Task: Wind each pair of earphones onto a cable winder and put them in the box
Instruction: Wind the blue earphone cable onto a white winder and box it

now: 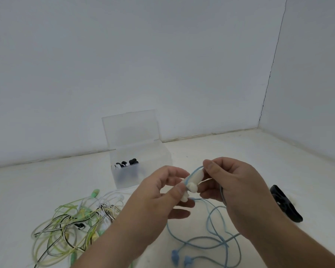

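So, head view, the only one. Left hand (pixel 162 194) is at centre frame, thumb and fingers curled, pinching the lower end of a white cable winder (pixel 194 179). Winder is held off the table, tilted, top end leaning right. Right hand (pixel 234 188) is just beside it, thumb and forefinger pinching the blue earphone cable (pixel 211 225) at the winder's top end. A loop of cable sits over that top end and runs down the winder's left side. The rest of the cable passes through the right hand's palm side and hangs down to the white table (pixel 240 151) in loose loops. The two blue earbuds (pixel 180 258) lie at the bottom edge, between the forearms.

Clear plastic box (pixel 141 171) stands behind the left hand, near the back wall. Its lid (pixel 132 128) is up and open. Black and white wound earphones (pixel 127 163) sit in its left part; how many, cannot tell.

Tangled earphone pile (pixel 72 225) is on the table lower left: green, pale yellow, white and black-and-white striped cables, all overlapped. A black cable winder (pixel 285 206) lies on the table right of the right wrist, apart from it.
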Demonstrator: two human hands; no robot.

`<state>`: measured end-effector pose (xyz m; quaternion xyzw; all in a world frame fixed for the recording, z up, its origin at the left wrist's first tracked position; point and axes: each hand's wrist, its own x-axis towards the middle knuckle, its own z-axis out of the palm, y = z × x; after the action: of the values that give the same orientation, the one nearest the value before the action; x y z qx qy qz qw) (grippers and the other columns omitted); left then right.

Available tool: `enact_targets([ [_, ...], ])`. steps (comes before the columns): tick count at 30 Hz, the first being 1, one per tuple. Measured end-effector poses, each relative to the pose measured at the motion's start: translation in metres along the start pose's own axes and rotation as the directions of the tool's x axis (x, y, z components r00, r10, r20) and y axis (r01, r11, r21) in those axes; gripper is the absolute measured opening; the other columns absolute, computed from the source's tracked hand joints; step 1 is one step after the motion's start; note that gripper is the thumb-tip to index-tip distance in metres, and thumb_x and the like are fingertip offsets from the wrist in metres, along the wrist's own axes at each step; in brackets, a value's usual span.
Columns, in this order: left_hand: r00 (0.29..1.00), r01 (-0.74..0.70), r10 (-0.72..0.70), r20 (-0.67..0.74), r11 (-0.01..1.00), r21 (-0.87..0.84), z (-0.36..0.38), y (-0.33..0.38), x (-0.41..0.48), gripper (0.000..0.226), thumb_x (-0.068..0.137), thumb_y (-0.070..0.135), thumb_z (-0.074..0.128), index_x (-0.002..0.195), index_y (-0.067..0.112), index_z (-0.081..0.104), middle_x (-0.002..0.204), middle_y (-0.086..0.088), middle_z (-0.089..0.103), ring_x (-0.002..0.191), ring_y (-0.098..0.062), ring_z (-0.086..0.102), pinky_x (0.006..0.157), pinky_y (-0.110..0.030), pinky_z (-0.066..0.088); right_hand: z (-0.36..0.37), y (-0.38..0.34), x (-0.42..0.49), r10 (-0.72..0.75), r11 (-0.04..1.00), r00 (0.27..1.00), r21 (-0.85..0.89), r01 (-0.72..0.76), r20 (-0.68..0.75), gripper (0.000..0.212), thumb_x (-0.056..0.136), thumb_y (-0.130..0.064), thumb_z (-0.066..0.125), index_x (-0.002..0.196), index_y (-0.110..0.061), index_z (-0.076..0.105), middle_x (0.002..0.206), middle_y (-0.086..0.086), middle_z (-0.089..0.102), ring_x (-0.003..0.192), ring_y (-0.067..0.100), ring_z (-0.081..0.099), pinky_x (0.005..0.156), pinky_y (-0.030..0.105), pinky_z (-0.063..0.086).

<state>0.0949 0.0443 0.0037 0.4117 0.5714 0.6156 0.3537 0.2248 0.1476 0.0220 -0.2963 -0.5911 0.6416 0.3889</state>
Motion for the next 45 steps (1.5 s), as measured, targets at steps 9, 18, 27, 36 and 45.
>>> enact_targets([
  [9,0.974,-0.225,0.223,0.048,0.901,0.370,-0.002,-0.007,0.003,0.018,0.084,0.036,0.075,0.093,0.021,0.075,0.077,0.004,0.073,0.074,-0.008,0.067,0.067,-0.020,0.052,0.002,0.001,0.000,0.136,0.982,0.990,0.129,-0.139,0.034,0.024,0.095,-0.012,0.062,0.075,0.001,0.063,0.063,0.014,0.066,0.053,0.020,0.066,0.047,0.024,0.054],
  [18,0.992,-0.035,0.061,-0.114,0.977,0.210,-0.001,-0.009,0.006,0.018,0.094,0.007,0.062,0.093,0.018,0.076,0.082,-0.007,0.078,0.076,-0.024,0.072,0.081,-0.040,0.058,-0.001,-0.003,-0.007,0.000,0.946,0.995,-0.323,0.034,0.104,0.023,0.094,-0.021,0.063,0.075,-0.009,0.068,0.055,0.000,0.059,0.042,0.013,0.048,0.043,0.022,0.039],
  [27,0.962,0.050,-0.094,-0.254,0.983,-0.174,-0.012,-0.006,0.008,0.021,0.068,0.029,0.075,0.083,0.016,0.082,0.074,-0.001,0.071,0.062,-0.009,0.061,0.060,-0.020,0.055,0.005,0.000,-0.012,0.044,0.884,0.930,-0.447,0.134,0.366,0.025,0.098,-0.020,0.056,0.079,-0.016,0.072,0.057,-0.002,0.061,0.048,0.014,0.053,0.049,0.020,0.041],
  [36,0.969,0.030,-0.128,-0.210,0.909,-0.416,-0.020,0.004,0.011,0.037,0.072,0.019,0.073,0.098,-0.006,0.073,0.096,-0.021,0.066,0.085,-0.025,0.064,0.074,-0.028,0.061,0.002,0.001,-0.011,0.144,0.876,0.897,-0.476,0.080,0.417,0.037,0.098,-0.026,0.056,0.065,-0.017,0.067,0.050,0.000,0.053,0.045,0.016,0.047,0.049,0.022,0.040],
  [45,0.980,0.005,-0.088,-0.178,0.907,-0.421,-0.017,0.010,0.007,0.023,0.074,0.019,0.070,0.087,0.003,0.079,0.091,-0.016,0.067,0.078,-0.018,0.064,0.072,-0.025,0.060,-0.001,0.009,-0.003,0.230,0.865,0.853,-0.500,0.040,0.468,0.034,0.101,-0.022,0.053,0.072,-0.019,0.069,0.059,0.000,0.053,0.056,0.016,0.051,0.060,0.025,0.044],
])
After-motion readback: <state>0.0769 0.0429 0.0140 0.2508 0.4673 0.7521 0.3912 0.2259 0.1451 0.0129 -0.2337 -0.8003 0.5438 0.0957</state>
